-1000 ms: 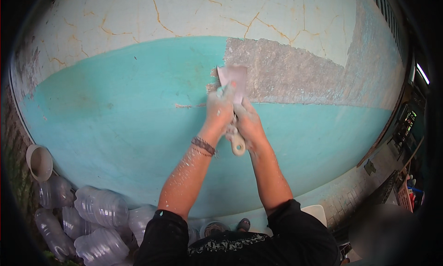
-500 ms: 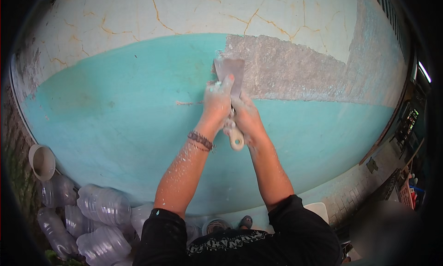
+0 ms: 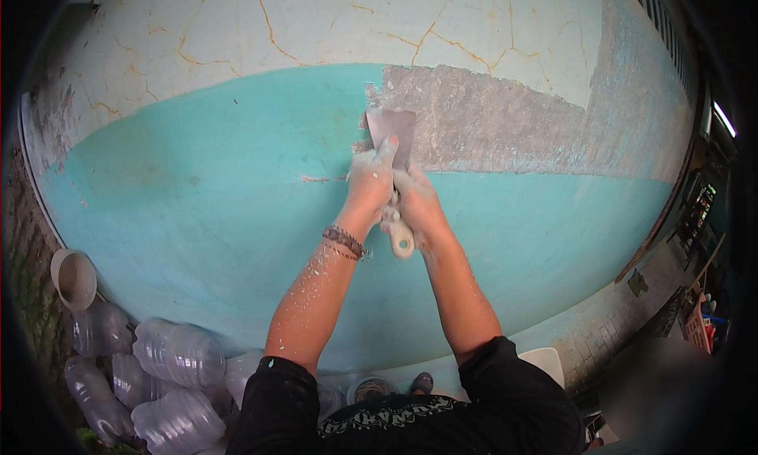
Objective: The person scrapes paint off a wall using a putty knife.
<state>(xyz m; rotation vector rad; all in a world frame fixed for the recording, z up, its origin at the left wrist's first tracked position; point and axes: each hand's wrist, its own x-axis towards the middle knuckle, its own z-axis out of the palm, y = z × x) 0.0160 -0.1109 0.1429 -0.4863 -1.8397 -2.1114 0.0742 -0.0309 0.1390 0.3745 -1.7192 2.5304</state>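
Both of my hands grip one wide putty knife, its metal blade pointing up against the wall. My left hand wraps its upper part, with the thumb laid along the blade. My right hand closes round the handle from the other side; the pale handle end with its hole sticks out below. The blade lies at the border between the turquoise paint and a rough grey-brown bared patch. White flecks cover my hands and forearms.
Cracked pale wall rises above the turquoise band. Several clear plastic bottles lie at the lower left under a beige tub. A white chair-like edge shows behind my right arm. Cluttered goods stand at the far right.
The blade has shifted slightly down. More bared wall shows at the patch's left edge, beside and above the blade. Both hands keep their grip.
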